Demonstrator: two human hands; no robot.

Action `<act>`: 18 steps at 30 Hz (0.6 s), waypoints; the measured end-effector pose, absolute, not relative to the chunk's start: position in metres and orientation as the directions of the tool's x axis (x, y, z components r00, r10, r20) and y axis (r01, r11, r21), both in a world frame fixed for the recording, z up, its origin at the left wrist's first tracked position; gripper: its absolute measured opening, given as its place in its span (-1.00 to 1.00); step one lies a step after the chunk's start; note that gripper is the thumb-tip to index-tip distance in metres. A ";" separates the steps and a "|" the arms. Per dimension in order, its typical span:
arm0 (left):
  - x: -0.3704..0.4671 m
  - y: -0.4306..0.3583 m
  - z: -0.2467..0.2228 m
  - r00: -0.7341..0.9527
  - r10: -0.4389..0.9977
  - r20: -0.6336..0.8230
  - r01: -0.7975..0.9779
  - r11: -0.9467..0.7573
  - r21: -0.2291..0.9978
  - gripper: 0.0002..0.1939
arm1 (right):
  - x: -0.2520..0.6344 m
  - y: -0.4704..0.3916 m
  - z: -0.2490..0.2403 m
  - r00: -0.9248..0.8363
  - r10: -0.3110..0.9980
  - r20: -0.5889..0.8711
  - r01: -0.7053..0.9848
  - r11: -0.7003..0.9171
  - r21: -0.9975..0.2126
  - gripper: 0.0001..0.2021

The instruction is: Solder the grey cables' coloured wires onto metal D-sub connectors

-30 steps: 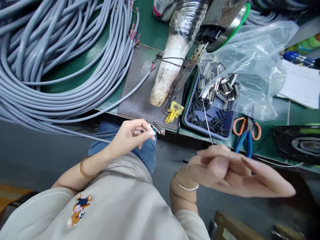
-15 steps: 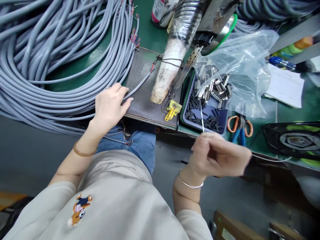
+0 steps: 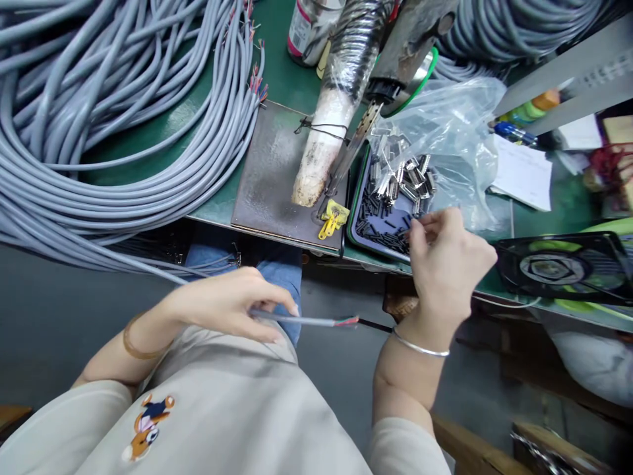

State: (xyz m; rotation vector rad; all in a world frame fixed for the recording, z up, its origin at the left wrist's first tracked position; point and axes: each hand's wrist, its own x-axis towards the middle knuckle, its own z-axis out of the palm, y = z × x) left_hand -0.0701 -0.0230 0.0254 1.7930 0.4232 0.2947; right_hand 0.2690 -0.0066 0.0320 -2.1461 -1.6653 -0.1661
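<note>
Cable (image 3: pixel 311 321) is in the left grip (image 3: pixel 235 300), out past the near edge of the surface (image 3: pixel 279 72), in front of the shirt. Left grip: thumb and fingers round it, looks loose. Stripped end points right, clear of the right forearm; red and green wires (image 3: pixel 349 321) show.

Right grip (image 3: pixel 448 260) is at the tray (image 3: pixel 352 227), fingertips by the black sleeves (image 3: pixel 380 234). Can't tell whether it's pinching one; the tips are partly hidden.

Risks, my read: with that loose hold, drag from the cable's own length could make it twist or slip back. Wire ends look thin; a knock on the surface edge could splay or bend them. Sleeves are tiny and jumbled: easy to grab two, or drop one over the tray rim. Metal shells (image 3: pixel 413 178) lie close by and could get dragged along.

Labels: jar (image 3: pixel 306 33) has a white and pink one, print too small to read. Paper (image 3: pixel 521 175) has faint marks, unreadable. No legible brand on the fan (image 3: pixel 564 267).
</note>
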 end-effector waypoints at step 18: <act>-0.023 -0.019 0.000 0.242 0.938 -0.249 -0.292 0.315 0.903 -0.68 | 0.153 -0.059 0.018 0.158 0.921 0.357 0.577 0.208 -0.790 -0.89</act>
